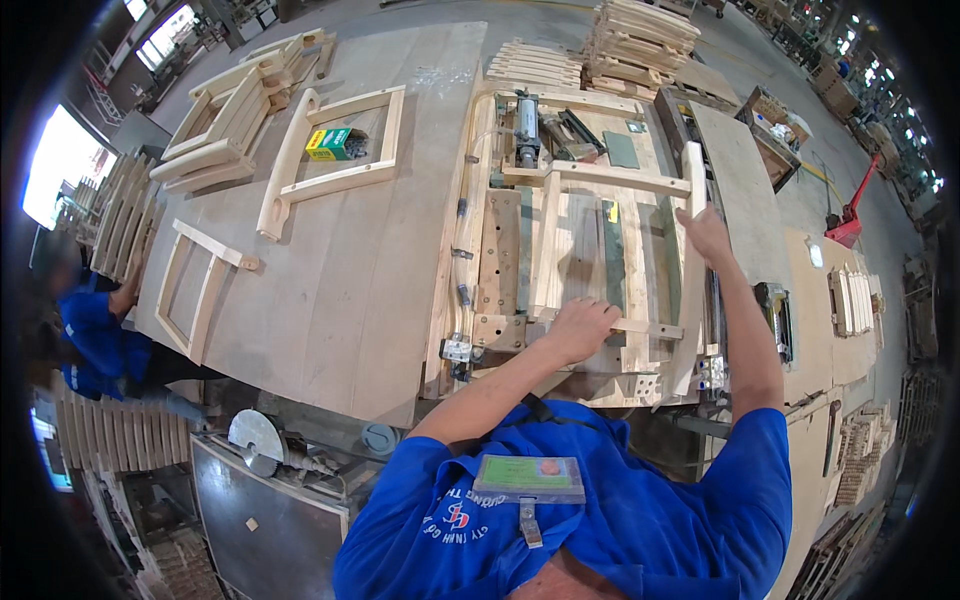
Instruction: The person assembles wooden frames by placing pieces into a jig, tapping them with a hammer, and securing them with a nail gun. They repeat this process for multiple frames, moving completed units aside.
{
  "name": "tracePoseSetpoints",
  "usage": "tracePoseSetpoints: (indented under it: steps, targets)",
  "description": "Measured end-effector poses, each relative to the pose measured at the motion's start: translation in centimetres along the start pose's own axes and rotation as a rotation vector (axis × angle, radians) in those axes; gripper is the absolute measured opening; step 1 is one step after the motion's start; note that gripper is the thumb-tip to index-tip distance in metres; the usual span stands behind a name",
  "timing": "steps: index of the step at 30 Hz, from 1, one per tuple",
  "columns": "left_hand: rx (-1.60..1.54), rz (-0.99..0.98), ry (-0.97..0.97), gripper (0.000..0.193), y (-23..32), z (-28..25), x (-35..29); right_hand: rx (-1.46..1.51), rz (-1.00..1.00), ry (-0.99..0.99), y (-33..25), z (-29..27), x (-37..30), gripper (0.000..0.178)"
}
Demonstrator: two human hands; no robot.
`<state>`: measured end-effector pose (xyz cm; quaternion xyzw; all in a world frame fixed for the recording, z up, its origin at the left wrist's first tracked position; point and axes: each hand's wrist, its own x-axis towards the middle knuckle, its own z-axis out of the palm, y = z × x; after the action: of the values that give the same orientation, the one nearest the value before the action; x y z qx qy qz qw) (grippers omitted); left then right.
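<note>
A pale wooden frame (628, 180) of several joined bars lies over the clamping jig (500, 250) in front of me. The frame's longer, thicker bar (692, 270) is at its right side. My right hand (708, 237) is closed round that thick bar about halfway along, its fingers partly hidden. Closer to my body, my left hand (583, 331) is closed over the near crossbar (650, 328). A grey pneumatic cylinder (527, 128) is fixed at the jig's far left, beyond the frame.
On the table (370, 270) to the left are an assembled frame (340, 183), a green-and-yellow box (337, 145), a smaller frame (200, 285) and stacked frames (225, 125). Wood pieces (640, 45) are piled beyond the jig. Another person (100, 330) stands far left. A circular blade (257, 440) is below the table.
</note>
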<state>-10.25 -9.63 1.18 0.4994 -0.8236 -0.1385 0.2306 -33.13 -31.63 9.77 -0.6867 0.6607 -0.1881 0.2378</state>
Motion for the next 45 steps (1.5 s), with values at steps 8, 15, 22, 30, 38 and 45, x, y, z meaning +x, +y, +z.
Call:
tracePoseSetpoints:
  steps: [8, 15, 22, 30, 38, 45]
  targets:
    - [0.005, -0.149, -0.112, 0.025, -2.8, 2.2, 1.7, -0.008, 0.169, -0.232, 4.1, 7.8, 6.1, 0.096]
    - [0.033, -0.294, -0.122, 0.028, -4.1, 3.2, -0.3, -0.177, 0.119, -0.254, 4.1, 13.2, 5.7, 0.075]
    - [0.137, -0.334, -0.019, 0.030, -3.7, 3.5, -1.0, -0.199, -0.050, -0.006, 5.1, 13.6, 2.4, 0.067]
    - [0.171, -0.328, 0.045, 0.030, -3.8, 3.6, -1.9, -0.327, -0.616, -0.480, 0.6, 12.0, -11.7, 0.038]
    - [0.169, -0.056, 0.158, 0.036, -2.2, -3.1, -5.3, -0.240, -0.635, -0.245, 2.1, 14.0, -16.2, 0.034]
    - [0.263, -0.003, 0.354, 0.030, -2.1, -6.7, -7.7, -0.188, -0.639, -0.141, 1.9, 13.9, -17.3, 0.041]
